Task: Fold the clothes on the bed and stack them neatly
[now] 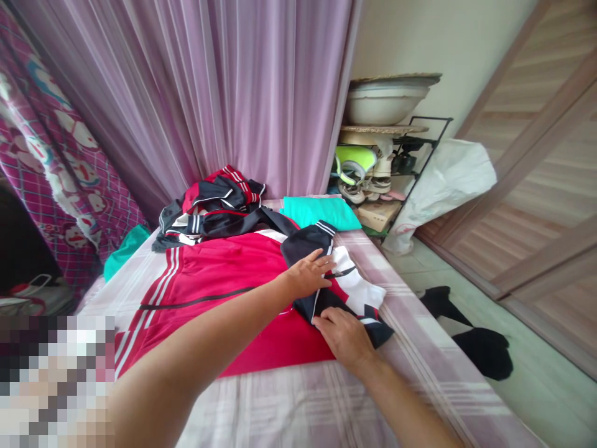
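A red sports jacket [219, 280] with white stripes lies spread flat on the bed. Its dark navy and white sleeve [357, 289] is folded across the right side. My left hand [310, 272] rests flat on that sleeve, fingers apart, pressing it down. My right hand [345, 336] lies palm down on the sleeve's lower end near the jacket's hem, fingers touching the navy fabric.
A heap of dark and red clothes [209, 208] sits at the bed's far end, beside a folded teal cloth [319, 211]. The checked bed sheet [326, 404] ends at right. Black garments [480, 348] lie on the floor; a shoe rack [387, 174] stands by the wall.
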`<state>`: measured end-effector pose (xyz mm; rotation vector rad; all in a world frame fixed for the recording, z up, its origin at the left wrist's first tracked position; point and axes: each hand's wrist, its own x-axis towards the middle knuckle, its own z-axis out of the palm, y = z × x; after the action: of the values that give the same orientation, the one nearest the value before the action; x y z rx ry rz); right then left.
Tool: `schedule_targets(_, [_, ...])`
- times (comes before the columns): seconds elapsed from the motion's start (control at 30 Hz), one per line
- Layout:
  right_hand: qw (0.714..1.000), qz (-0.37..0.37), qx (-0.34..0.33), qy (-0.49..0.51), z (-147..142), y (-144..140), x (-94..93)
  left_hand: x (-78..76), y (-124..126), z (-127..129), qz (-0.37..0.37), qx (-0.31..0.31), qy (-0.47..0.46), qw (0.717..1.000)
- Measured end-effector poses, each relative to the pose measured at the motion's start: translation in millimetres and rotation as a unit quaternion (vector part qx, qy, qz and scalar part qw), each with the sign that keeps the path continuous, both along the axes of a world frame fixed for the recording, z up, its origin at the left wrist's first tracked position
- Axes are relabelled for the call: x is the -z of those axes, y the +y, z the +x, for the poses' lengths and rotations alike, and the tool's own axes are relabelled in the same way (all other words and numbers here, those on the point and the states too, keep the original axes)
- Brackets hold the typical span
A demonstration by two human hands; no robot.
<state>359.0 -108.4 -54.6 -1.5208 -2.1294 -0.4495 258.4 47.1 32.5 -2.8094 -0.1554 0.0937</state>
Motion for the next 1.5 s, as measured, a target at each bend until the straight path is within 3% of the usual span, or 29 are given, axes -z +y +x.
schedule_targets(0.17, [0.999,-0.043,0.008,0.027,2,0,2.5,-1.9,25,30,0.025,0.012,0.008,1.0])
schedule_targets(0.3, [0.997,-0.054,0.018,0.052,4,1,6.1,-26.9,71,15,0.034,-0.035,-0.01,0.999])
schedule_targets(0.47, [0.996,-0.053,0.032,0.067,6,2,7.0,-75.6,118,-56,0.009,-0.096,-0.097,0.991])
schedule_targets(0.57, [0.995,-0.043,0.054,0.068,14,0,5.1,-95.4,118,-115,0.029,-0.14,-0.118,0.983])
schedule_targets(0.63, [0.994,-0.04,0.081,0.061,26,-4,3.5,-100.0,107,-155,0.057,-0.188,-0.117,0.973])
schedule_targets(0.8, [0.984,-0.064,0.154,0.06,70,-16,-0.5,-85.0,61,-242,0.066,-0.32,-0.087,0.941])
schedule_targets(0.97, [0.967,-0.089,0.21,0.111,93,-24,-1.1,-42.9,5,-292,0.018,-0.378,-0.082,0.922])
schedule_targets(1.07, [0.958,-0.101,0.222,0.147,93,-24,2.1,-16.1,-21,-307,-0.009,-0.365,-0.097,0.926])
schedule_targets(1.13, [0.955,-0.114,0.222,0.162,94,-22,4.7,-7.0,-32,-312,-0.018,-0.355,-0.105,0.929])
schedule_targets(1.33, [0.947,-0.154,0.237,0.154,104,-23,12.3,-12.9,-54,-317,0.039,-0.36,-0.149,0.92])
schedule_targets(1.5, [0.951,-0.136,0.24,0.136,104,-29,15.4,7.9,-86,-327,-0.012,-0.342,-0.127,0.931])
